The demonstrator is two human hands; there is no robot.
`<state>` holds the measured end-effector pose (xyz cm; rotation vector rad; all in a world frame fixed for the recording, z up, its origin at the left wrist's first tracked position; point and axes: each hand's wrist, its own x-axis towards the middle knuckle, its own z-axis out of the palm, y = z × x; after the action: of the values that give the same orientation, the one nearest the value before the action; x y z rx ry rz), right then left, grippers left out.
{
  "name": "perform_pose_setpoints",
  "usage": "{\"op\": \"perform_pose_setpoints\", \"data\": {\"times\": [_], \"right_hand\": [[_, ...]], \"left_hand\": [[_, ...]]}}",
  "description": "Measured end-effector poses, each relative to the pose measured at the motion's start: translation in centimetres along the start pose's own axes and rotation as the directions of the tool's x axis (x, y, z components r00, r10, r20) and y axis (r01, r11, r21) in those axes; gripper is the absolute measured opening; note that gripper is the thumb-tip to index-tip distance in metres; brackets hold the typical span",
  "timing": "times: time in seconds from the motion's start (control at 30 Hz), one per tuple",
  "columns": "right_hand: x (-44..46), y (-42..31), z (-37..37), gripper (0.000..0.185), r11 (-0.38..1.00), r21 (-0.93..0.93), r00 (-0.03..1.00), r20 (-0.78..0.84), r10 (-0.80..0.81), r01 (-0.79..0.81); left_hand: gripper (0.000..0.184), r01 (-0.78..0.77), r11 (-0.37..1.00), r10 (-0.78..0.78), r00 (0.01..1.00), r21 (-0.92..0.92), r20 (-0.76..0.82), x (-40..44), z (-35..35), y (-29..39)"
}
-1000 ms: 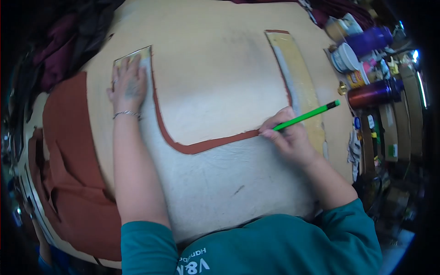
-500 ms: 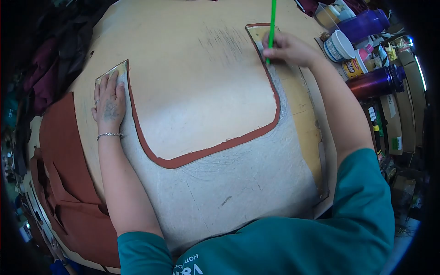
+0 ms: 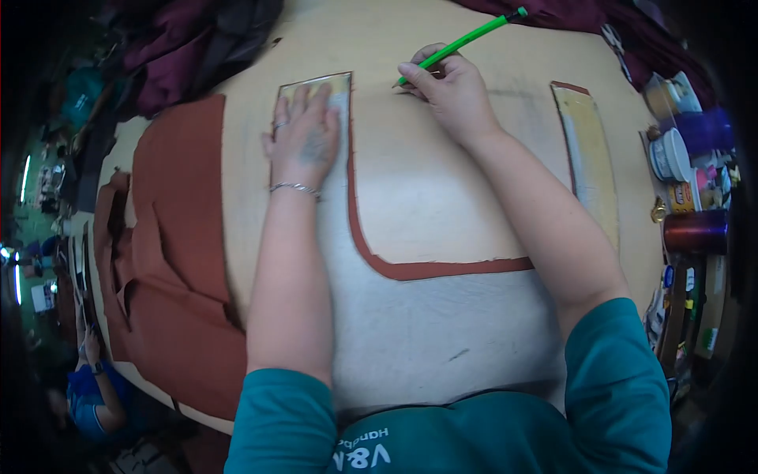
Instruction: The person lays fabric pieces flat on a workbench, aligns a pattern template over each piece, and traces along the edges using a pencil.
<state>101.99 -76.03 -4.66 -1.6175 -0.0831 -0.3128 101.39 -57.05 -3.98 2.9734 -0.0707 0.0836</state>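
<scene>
My left hand (image 3: 306, 136) lies flat with fingers stretched on the upper left arm of a grey U-shaped template (image 3: 410, 332). A reddish-brown strip of material (image 3: 442, 269) shows along the template's inner edge, and its ends peek out at the tops of both arms. My right hand (image 3: 448, 88) is closed around a green pencil (image 3: 474, 33), its tip pointing down and left. That hand is over the pale board between the template's two arms. My right forearm hides part of the template's right side.
Folded reddish-brown material (image 3: 178, 261) lies on the left. Dark maroon fabric (image 3: 178, 55) sits at the back left, more at the back right. A white tub (image 3: 669, 156) and a purple-red bottle (image 3: 695, 232) stand along the right edge. Another person (image 3: 99, 395) is at lower left.
My right hand has moved with the pencil from the template's right arm leftward to the middle. The camera view has turned right-to-left, while my left hand stays on the left arm.
</scene>
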Motion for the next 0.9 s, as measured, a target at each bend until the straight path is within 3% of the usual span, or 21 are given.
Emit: {"op": "perform_pose_setpoints", "data": {"times": [0.03,0.23,0.33,0.43,0.53,0.7,0.9], "right_hand": [[-0.2,0.4,1.5,0.019,0.999,0.033,0.999,-0.022,-0.028,0.029],[1.2,1.0,5.0,0.017,0.973,-0.208,0.994,-0.020,-0.104,0.097],[1.1,0.0,5.9,0.017,0.956,-0.286,0.998,-0.015,-0.069,0.062],[-1.6,-1.9,6.2,0.015,0.895,-0.416,0.985,0.127,-0.121,0.163],[-4.9,-1.5,5.7,0.015,0.937,-0.209,0.959,0.020,-0.281,0.279],[-0.9,0.3,3.3,0.015,0.995,-0.046,0.992,-0.092,-0.089,0.085],[1.8,1.0,5.4,0.018,0.952,-0.296,0.987,-0.110,-0.119,0.082]], "left_hand": [[0.043,0.003,1.000,-0.002,1.000,-0.029,0.018,-0.2,-0.2,0.2],[0.043,-0.003,0.999,0.004,1.000,-0.054,0.025,-0.4,-0.4,0.5],[0.043,-0.005,0.997,0.006,1.000,-0.074,0.013,-0.4,-0.4,0.5],[0.043,-0.015,0.997,0.017,1.000,-0.081,0.018,-0.6,-0.7,0.6],[0.043,-0.030,0.997,0.030,1.000,-0.074,0.000,-0.4,-0.2,0.3],[0.043,-0.011,0.996,0.011,1.000,-0.087,-0.006,-0.5,-0.4,0.6],[0.043,-0.005,0.997,0.006,1.000,-0.072,0.011,-0.5,-0.2,0.3]]}}
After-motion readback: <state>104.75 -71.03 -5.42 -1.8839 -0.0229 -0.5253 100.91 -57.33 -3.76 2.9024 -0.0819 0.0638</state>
